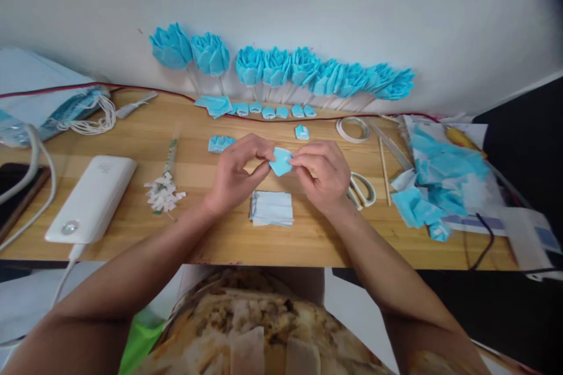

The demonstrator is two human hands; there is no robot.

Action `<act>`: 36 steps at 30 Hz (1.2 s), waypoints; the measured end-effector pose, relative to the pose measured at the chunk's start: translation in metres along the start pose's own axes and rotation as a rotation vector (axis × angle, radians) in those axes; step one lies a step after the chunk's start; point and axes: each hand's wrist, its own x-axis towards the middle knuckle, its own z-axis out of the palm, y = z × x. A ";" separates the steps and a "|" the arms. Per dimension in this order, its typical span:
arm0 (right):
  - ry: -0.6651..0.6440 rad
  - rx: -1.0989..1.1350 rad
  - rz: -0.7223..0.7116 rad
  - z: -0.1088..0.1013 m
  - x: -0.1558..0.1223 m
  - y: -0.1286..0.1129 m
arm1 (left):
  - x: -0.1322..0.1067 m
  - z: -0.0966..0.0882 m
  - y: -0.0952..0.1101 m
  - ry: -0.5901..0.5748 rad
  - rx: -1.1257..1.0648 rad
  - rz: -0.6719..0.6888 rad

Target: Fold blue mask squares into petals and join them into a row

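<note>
Both my hands pinch one small folded piece of blue paper (280,161) above the wooden table (197,228). My left hand (237,173) grips its left edge with thumb and fingers closed. My right hand (321,174) pinches its right side. Just below them lies a stack of pale blue paper squares (271,208). Several folded blue petals (272,111) lie in a row farther back, with one more (301,132) and a flat folded piece (220,143) nearer my hands.
Blue paper flowers on sticks (281,67) lean on the wall. Scissors (363,188), a tape roll (353,128), thin sticks (384,170) and loose blue paper (440,179) lie right. A white power bank (92,199), white paper bits (163,193) and cables lie left.
</note>
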 end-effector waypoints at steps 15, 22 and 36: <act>-0.060 0.559 0.709 0.020 -0.013 -0.004 | 0.002 0.002 -0.011 -0.090 -0.173 -0.564; -0.151 0.733 0.879 0.018 -0.008 -0.002 | 0.005 0.001 -0.004 -0.134 -0.358 -0.872; -0.215 0.708 0.905 0.021 -0.010 -0.002 | 0.003 0.005 -0.004 -0.166 -0.361 -0.901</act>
